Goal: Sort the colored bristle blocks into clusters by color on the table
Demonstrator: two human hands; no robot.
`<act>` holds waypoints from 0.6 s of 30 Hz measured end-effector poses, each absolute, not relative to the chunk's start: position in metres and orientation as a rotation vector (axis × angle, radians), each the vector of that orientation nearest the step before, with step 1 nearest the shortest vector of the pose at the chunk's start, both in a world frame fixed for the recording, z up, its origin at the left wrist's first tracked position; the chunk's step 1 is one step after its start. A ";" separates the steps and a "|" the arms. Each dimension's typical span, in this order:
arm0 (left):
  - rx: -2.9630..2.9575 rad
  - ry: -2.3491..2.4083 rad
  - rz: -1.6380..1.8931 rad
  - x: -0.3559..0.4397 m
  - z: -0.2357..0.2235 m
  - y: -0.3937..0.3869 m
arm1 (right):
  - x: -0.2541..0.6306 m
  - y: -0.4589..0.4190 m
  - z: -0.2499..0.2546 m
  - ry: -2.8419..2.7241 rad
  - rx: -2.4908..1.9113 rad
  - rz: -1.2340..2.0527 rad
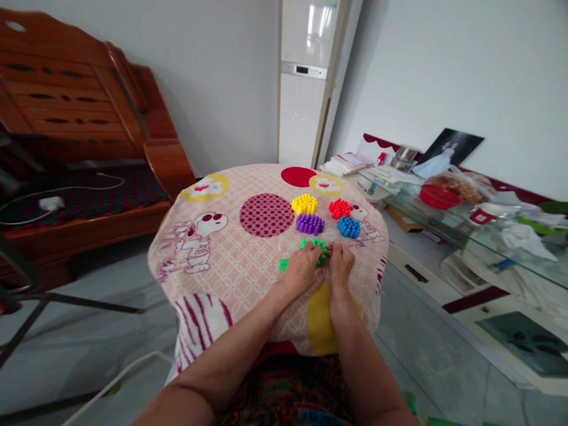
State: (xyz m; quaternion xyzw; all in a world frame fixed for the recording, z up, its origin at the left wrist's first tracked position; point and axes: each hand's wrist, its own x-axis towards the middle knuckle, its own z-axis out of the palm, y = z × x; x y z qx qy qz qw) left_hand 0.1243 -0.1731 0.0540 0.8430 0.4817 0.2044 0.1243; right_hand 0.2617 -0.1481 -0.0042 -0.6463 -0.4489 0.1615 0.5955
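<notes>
My left hand [303, 267] and my right hand [341, 262] meet over a cluster of green studded blocks [314, 245] on a small table covered with a pink cartoon cloth [222, 260]. Both hands have their fingers curled onto the green blocks. A single green block [283, 264] lies just left of my left hand. Beyond the hands sit four other block clusters: yellow [304, 204], red [339, 208], purple [309, 223] and blue [348, 227].
A wooden sofa bench [89, 130] stands at the left with a white cable on it. A tall white air conditioner [308, 83] stands behind the table. A glass shelf unit [465, 225] with a red bowl, papers and a photo runs along the right wall.
</notes>
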 end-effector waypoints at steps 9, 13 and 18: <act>2.499 1.334 0.596 0.123 0.043 -0.169 | 0.263 -0.146 -0.005 -1.030 -1.511 0.398; 2.430 1.264 0.763 0.112 0.048 -0.165 | 0.262 -0.145 -0.005 -1.011 -1.490 0.417; 2.341 1.344 0.781 0.066 0.063 -0.152 | 0.262 -0.145 -0.006 -0.991 -1.475 0.455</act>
